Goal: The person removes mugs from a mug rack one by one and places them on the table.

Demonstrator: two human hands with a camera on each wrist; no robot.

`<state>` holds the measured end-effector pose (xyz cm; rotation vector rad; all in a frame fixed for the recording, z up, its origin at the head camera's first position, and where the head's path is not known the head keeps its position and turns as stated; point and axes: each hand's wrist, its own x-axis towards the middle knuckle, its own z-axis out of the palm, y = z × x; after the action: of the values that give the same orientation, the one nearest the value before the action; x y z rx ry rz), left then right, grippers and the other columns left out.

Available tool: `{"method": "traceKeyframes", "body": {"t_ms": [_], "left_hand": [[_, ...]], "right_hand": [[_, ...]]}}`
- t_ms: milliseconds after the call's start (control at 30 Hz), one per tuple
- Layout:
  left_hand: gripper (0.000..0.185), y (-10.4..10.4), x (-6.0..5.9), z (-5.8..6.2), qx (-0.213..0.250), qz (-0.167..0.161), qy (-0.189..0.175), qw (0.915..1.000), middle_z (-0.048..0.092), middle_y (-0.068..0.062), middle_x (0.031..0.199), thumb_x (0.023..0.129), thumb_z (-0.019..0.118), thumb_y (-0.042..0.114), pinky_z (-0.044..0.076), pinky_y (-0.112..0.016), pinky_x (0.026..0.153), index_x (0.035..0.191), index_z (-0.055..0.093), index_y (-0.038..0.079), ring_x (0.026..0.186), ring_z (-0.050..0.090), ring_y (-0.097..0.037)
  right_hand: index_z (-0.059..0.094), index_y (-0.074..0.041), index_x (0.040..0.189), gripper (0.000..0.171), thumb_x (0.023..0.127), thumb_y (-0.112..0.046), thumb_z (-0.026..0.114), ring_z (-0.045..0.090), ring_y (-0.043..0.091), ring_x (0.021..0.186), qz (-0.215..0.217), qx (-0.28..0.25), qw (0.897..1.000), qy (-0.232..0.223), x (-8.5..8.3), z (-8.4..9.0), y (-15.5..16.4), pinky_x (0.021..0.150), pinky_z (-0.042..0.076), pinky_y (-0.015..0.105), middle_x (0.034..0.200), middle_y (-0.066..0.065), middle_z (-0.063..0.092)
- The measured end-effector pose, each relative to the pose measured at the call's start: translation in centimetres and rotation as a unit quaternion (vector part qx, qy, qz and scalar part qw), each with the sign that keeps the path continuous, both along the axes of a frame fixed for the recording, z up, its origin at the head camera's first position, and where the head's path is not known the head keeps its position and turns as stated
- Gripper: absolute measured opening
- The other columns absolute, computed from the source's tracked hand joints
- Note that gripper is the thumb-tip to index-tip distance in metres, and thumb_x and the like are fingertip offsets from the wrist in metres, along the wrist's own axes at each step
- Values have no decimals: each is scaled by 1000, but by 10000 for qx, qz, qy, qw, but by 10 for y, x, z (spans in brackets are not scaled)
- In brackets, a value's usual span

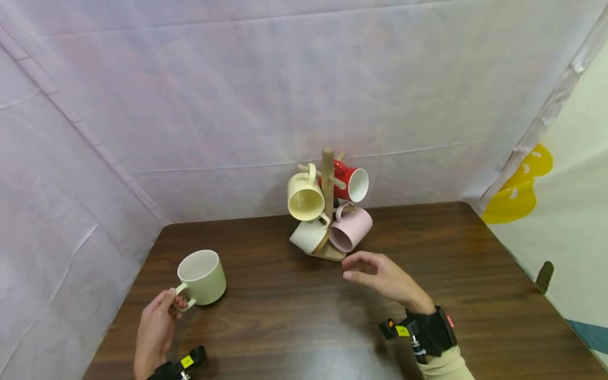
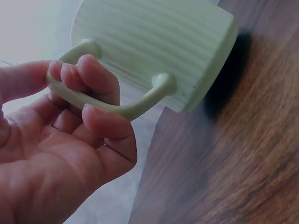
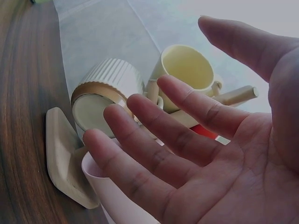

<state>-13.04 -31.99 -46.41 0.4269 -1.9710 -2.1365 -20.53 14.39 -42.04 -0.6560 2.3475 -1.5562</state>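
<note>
- Dark wood table (image 1: 294, 322), white sheets behind.
- We see left hand (image 1: 154, 330) pinching green mug (image 1: 203, 277) handle; mug sits front left.
- Right hand (image 1: 382, 277) spread, empty, near mug rack (image 1: 328, 211).

A dark wooden tabletop (image 1: 294, 316) fills the lower view — pale, creased white fabric sheeting (image 1: 237, 95) hangs behind and to the left. At right, a cream curtain (image 1: 575, 211) bears yellow and teal shapes; light is soft.
</note>
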Motion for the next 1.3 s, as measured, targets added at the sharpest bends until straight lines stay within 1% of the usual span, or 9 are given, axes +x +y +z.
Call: {"method": "traceKeyframes", "body": {"t_ms": [200,467,567,700,900,1067,1200,1300], "left_hand": [[37,-2,1,-1,2,-34,-40,10000,53,4,79,107,41,26,38,-26,68,81,56,5,78,52,-9],[39,-5,1,-1,-154,81,-210,9996,53,5,76,108,38,23,38,-26,67,79,56,5,75,52,-9],[40,-5,1,-1,-207,168,-222,9994,54,5,73,108,36,20,40,-25,66,77,57,5,72,52,-8],[42,-6,0,-1,-263,335,-330,9986,55,4,71,107,35,16,41,-24,64,75,59,4,70,53,-8],[43,-5,-1,-2,-285,616,-495,9965,56,4,67,106,34,11,42,-23,62,74,62,6,68,54,-8],[45,-6,-1,-2,-372,804,-708,9935,58,4,65,105,35,12,43,-24,62,70,63,7,67,55,-8],[46,-7,-2,-3,-457,890,-849,9914,59,4,63,105,36,13,44,-24,62,68,63,7,67,55,-9],[45,-8,-2,-4,-553,955,-919,9896,60,5,63,104,36,14,44,-24,61,69,64,6,67,56,-8]], "right_hand": [[65,-15,118,30,93,-31,69,65,22,107,29,7,10000,25,1,0,0,87,52,29,115,3,68],[65,-15,118,30,94,-32,69,64,23,108,42,48,10000,-22,0,1,1,87,53,30,115,3,68],[65,-15,119,31,94,-32,68,63,23,109,47,62,10000,-22,0,1,2,87,52,30,116,3,68],[65,-14,119,30,94,-32,68,64,23,108,56,45,10000,12,0,2,3,87,52,29,116,3,68],[64,-10,119,30,95,-28,68,63,22,108,129,-63,9999,90,0,1,3,87,53,29,116,7,67],[64,-8,119,30,95,-26,67,63,24,109,150,-57,9998,89,0,1,4,87,52,28,116,8,67],[64,-8,119,30,95,-26,67,62,26,110,151,-41,9999,70,0,1,3,87,52,29,117,9,67],[64,-8,119,30,95,-27,67,63,25,109,122,-31,9999,47,0,1,3,87,53,29,116,9,67]]}}
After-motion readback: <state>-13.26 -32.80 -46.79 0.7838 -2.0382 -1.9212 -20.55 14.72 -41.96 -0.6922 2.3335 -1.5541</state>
